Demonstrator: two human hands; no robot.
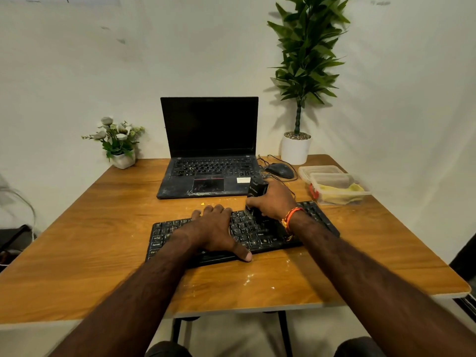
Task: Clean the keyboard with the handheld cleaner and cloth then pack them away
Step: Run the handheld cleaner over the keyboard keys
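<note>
A dusty black keyboard (260,234) lies on the wooden table (103,228) in front of me. My left hand (215,228) lies flat across its middle, fingers straight and thumb over the near edge. My right hand (274,200) grips a black handheld cleaner (255,190), held upright with its lower end down on the keys right of centre. A yellow cloth (342,193) sits inside a clear plastic container (340,188) at the right of the table.
An open black laptop (210,148) stands behind the keyboard. A black mouse (280,170) with its cable lies to its right. A white-potted tall plant (296,148) and a small flower pot (121,145) stand at the back corners. Pale crumbs dot the table near its front edge.
</note>
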